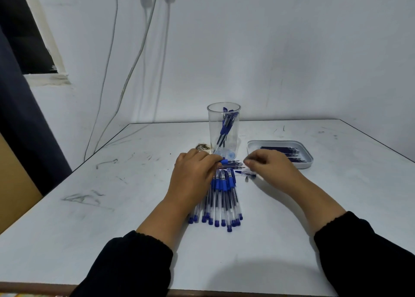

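Note:
A pile of blue capped pens lies in the middle of the white table. My left hand rests over the pile's left side and pinches a blue pen part at its fingertips. My right hand hovers just right of it, fingers curled toward the thumb; whether it holds anything I cannot tell. Several thin refills lie between the two hands. A loose pen piece with a blue cap and a small metal tip lie under my right hand.
A clear plastic cup with a few blue pens stands behind my hands. A white tray holding dark refills sits at the right. A small patterned object lies left of the cup. Cables hang down the wall.

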Motion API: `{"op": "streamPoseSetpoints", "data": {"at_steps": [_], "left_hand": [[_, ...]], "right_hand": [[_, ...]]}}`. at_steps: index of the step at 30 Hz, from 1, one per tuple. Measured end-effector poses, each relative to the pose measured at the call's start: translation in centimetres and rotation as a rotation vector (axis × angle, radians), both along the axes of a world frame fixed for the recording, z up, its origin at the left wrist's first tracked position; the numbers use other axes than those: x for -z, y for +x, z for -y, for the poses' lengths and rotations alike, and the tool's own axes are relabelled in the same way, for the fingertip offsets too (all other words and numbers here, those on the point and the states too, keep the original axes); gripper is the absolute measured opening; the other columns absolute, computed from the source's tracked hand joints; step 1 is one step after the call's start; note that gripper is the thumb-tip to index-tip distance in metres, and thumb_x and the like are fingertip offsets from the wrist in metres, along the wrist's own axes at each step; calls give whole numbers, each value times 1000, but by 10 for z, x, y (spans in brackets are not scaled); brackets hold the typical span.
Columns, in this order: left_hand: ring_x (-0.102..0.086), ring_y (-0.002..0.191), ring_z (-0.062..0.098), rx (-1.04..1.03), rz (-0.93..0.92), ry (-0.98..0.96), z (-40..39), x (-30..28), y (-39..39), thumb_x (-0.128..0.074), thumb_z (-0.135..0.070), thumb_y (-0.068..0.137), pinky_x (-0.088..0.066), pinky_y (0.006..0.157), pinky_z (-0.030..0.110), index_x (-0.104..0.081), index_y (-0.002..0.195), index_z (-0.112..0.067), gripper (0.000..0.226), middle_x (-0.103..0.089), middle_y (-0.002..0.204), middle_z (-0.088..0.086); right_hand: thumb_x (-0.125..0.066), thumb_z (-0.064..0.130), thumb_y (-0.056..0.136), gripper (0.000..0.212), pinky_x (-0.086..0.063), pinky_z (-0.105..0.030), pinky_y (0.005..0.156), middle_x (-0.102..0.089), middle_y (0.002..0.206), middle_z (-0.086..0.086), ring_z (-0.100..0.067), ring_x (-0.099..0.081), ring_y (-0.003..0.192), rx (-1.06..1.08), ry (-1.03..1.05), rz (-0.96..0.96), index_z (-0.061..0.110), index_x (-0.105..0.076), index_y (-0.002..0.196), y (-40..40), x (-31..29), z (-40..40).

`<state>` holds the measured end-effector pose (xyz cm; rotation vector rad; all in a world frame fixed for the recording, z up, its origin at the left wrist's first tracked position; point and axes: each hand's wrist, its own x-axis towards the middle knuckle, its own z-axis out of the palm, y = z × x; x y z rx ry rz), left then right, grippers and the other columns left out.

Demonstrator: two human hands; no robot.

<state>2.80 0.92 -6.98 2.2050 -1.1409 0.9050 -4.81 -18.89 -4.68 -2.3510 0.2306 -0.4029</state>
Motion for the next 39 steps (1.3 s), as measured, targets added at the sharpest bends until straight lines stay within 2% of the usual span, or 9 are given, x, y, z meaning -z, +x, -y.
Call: {"op": "streamPoseSetpoints", "data": {"at_steps": [4, 7, 10, 14, 16, 19, 26, 34, 39], "left_hand": [[-57, 83, 20, -16, -6, 1, 0, 1, 1, -52, -30, 91, -38, 75, 32, -70, 102, -19, 23, -69, 90, -4], [-57, 83, 21, -31, -5, 1, 1, 1, 1, -55, -27, 89, -38, 75, 32, -70, 102, -19, 21, -69, 90, -4], [-57, 83, 21, -35, -2, -4, 1, 1, 2, -56, -27, 89, -37, 76, 32, -70, 101, -18, 21, -68, 88, -4], [-58, 82, 22, -44, 7, -3, 1, 1, 2, -56, -26, 88, -39, 75, 34, -70, 101, -18, 20, -69, 88, -3], [-59, 81, 22, -41, 11, 1, 1, 0, 1, -56, -26, 88, -40, 74, 34, -70, 100, -17, 20, -69, 88, -2], [-58, 81, 21, -38, 13, 6, 1, 0, 0, -56, -26, 88, -39, 74, 33, -70, 101, -18, 21, -69, 88, -3], [-57, 81, 21, -40, 17, -1, 1, 0, 1, -58, -24, 88, -36, 75, 31, -70, 102, -18, 19, -68, 88, -3], [-59, 83, 21, -54, -1, 4, 1, -1, 0, -56, -26, 88, -38, 75, 32, -70, 102, -17, 22, -69, 90, -2], [-58, 82, 21, -52, -4, 12, 1, -2, 0, -56, -27, 89, -36, 75, 31, -69, 103, -18, 21, -69, 89, -2]], "right_hand": [[-67, 41, 79, 8, -43, -35, 92, -63, 73, 23, -12, -56, 94, 46, -272, -136, 43, -68, 72, 0, 9, 1], [-67, 36, 79, 8, -45, -33, 87, -64, 76, 20, -14, -57, 92, 46, -285, -122, 41, -67, 72, 0, 11, -1], [-69, 25, 84, 8, -45, -24, 68, -68, 79, 9, -11, -63, 78, 34, -16, -24, 31, -67, 80, 2, 5, -2], [-68, 5, 84, 9, -50, -24, 68, -74, 80, -6, -15, -64, 70, 21, 468, 111, 14, -69, 84, 1, -3, -4], [-66, 1, 84, 11, -46, -16, 55, -73, 77, -6, -10, -61, 61, -3, 558, 120, 11, -69, 83, -1, -5, -8], [-66, 0, 84, 12, -39, -10, 45, -67, 72, -4, -4, -58, 54, -26, 588, 113, 12, -69, 82, -2, -6, -13], [-66, 6, 86, 9, -39, -10, 46, -72, 75, 0, -2, -58, 57, -40, 588, 85, 14, -70, 86, -1, -5, -20], [-65, 4, 87, 7, -41, -10, 48, -73, 76, -3, -4, -58, 56, -25, 656, 134, 5, -69, 92, -3, -9, -17], [-66, 6, 86, 7, -41, -12, 49, -71, 74, 1, -5, -59, 61, -23, 646, 90, 9, -70, 91, -5, -10, -21]]}}
